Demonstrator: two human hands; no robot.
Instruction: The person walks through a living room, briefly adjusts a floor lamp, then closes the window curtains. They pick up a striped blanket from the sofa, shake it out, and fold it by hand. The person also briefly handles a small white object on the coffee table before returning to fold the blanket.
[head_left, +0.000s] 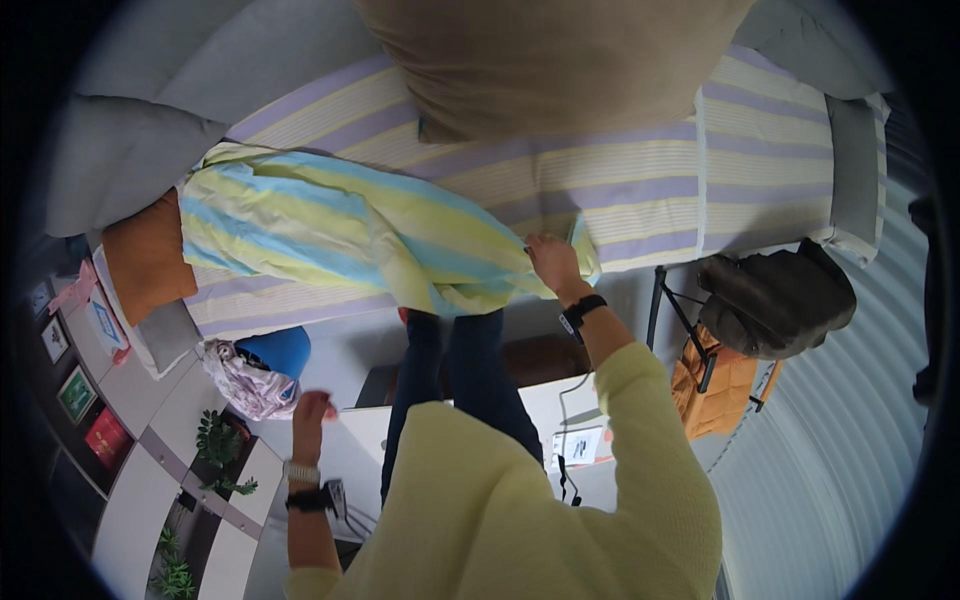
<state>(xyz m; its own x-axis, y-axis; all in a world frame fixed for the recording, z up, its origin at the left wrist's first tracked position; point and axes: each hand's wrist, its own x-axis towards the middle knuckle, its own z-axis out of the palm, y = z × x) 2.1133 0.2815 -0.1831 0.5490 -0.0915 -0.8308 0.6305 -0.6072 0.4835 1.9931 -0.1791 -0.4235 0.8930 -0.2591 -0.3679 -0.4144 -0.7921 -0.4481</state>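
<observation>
A blue, yellow and green striped cloth (322, 217) lies bunched across a sofa spread with a purple and cream striped cover (630, 180). My right hand (555, 262) grips the cloth near its right end, with the fingertips partly hidden. Away from the sofa, at the lower left, my left hand (311, 416) hangs in the air; its fingers look curled and blurred, and nothing is plainly seen in it. Beyond the cloth, a large beige cushion (562, 67) fills the top centre.
An orange cushion (146, 255) sits at the sofa's left end, among grey cushions (135, 161). A blue bin (281, 349) with patterned fabric stands on the floor. Dark and orange jackets (780, 300) hang on a black rack at right. Behind my legs is a white table (364, 431).
</observation>
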